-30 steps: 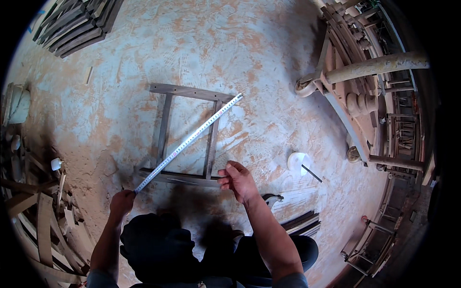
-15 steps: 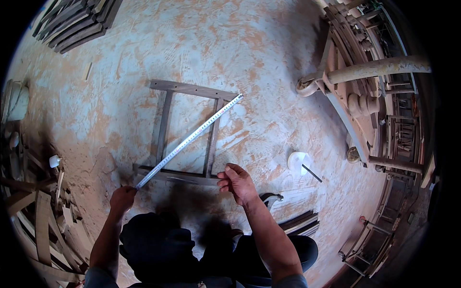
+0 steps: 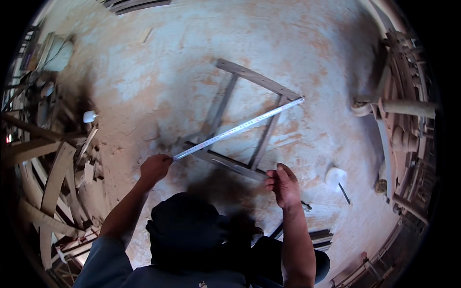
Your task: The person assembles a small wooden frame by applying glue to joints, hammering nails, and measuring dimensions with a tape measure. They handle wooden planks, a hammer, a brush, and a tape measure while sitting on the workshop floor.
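A rectangular wooden frame of dark bars lies flat on the floor before me, with small holes in its far rail. A white tape measure stretches slantwise across it, from its far right corner to beyond the near left one. My left hand is closed around the near end of the tape; the tape's case, if there, is hidden in the fist. At the right end of the near rail, my right hand has its fingers curled against the wood, thumb raised.
A round white container with a dark stick stands to the right. Curved wood offcuts pile up at left, near a small white object. Dark wooden pieces lie stacked at the far side. Wooden furniture parts crowd the right edge.
My view has swung, so the frame, tape and hands appear farther right and turned clockwise. Both hands keep their places on the tape and at the near rail.
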A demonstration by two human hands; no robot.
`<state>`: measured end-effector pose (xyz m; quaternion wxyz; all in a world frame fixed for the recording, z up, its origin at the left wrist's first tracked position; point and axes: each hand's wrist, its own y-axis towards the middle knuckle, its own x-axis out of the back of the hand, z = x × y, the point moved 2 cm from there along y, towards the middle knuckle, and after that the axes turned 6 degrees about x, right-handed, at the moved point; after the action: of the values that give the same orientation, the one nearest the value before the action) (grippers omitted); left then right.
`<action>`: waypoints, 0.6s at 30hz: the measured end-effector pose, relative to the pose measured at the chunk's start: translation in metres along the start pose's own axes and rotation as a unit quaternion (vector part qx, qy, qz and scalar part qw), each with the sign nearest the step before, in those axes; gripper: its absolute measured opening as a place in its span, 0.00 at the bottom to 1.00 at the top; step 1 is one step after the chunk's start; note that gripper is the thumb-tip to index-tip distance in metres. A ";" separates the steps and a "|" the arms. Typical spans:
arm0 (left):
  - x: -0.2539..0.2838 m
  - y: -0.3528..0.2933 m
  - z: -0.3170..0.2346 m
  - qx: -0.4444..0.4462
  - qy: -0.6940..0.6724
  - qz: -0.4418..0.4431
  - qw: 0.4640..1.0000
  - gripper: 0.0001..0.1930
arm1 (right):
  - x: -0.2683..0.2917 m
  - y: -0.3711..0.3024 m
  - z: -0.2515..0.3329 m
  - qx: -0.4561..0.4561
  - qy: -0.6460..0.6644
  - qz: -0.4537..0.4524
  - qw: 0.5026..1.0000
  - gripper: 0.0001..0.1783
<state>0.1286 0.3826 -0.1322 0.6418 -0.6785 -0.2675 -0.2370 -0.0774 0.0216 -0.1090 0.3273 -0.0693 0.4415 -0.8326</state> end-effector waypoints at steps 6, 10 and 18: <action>0.007 -0.002 0.002 0.005 -0.024 0.007 1.000 0.19 | 0.001 -0.003 0.002 -0.016 0.011 -0.009 1.000 0.17; 0.008 -0.003 0.000 0.017 -0.026 0.030 0.999 0.20 | 0.004 -0.006 0.004 -0.012 0.007 -0.002 1.000 0.16; 0.008 0.004 0.000 0.027 -0.006 0.062 0.998 0.21 | 0.006 -0.005 0.002 -0.018 0.003 0.005 1.000 0.21</action>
<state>0.1370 0.3830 -0.1301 0.6718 -0.6774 -0.2354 -0.1852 -0.0838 0.0191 -0.1048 0.3290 -0.0700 0.4577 -0.8230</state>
